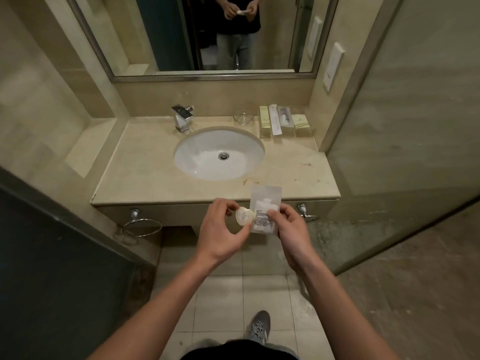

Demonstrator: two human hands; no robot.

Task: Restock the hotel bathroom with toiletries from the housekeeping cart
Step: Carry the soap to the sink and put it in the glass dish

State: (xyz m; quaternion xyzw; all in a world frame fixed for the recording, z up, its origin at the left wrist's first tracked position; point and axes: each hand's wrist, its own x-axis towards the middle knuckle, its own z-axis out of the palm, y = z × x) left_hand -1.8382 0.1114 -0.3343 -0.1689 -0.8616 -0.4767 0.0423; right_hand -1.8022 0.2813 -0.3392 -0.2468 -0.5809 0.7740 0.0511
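Two items are held in front of the sink basin (202, 157), at the near edge of the countertop (140, 167). A round wrapped soap (244, 216) is pinched between thumb and fingers of the left hand (220, 227). A clear flat packet (265, 203) is pinched at its right side by the right hand (292, 229) and overlaps the soap's edge. Behind the basin a faucet (183, 118) is noted. Behind and right of the basin, a glass dish (243, 118) and a row of boxed toiletries (284, 120) are set along the wall. Below the basin to the left, a towel ring (142, 226) is mounted.
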